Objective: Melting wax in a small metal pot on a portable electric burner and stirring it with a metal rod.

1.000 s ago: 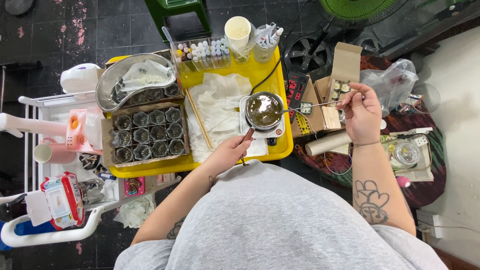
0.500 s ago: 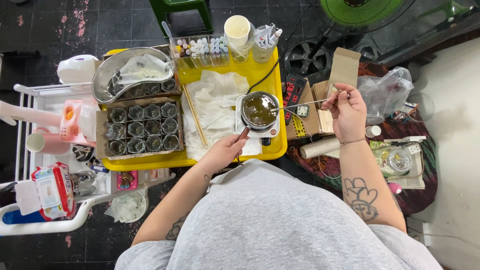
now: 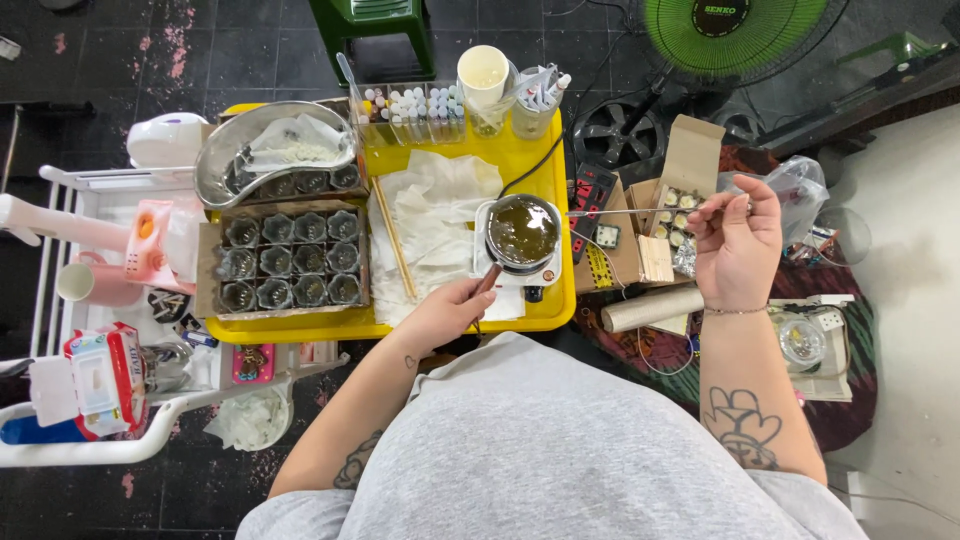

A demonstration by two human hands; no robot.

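A small metal pot [image 3: 523,231] of dark olive liquid sits on a white hot plate [image 3: 540,272] at the right end of a yellow tray [image 3: 545,150]. My left hand [image 3: 447,312] grips the pot's brown handle [image 3: 489,277] at the tray's near edge. My right hand [image 3: 737,243] is raised to the right of the tray, pinching a thin metal stirring rod [image 3: 628,211]. The rod's tip is clear of the pot, over the tray's right edge.
The tray also holds a cardboard box of dark small cups [image 3: 290,259], a metal kidney dish [image 3: 270,150], crumpled white paper [image 3: 432,215], chopsticks [image 3: 392,240] and small bottles [image 3: 415,101]. Open cardboard boxes [image 3: 672,190], a power strip [image 3: 590,195] and a paper roll [image 3: 650,308] lie right. A green fan [image 3: 735,25] stands behind.
My right hand has moved to the right and drawn the rod's tip out of the pot. My left hand has stayed on the pot's handle. The camera view has shifted slightly.
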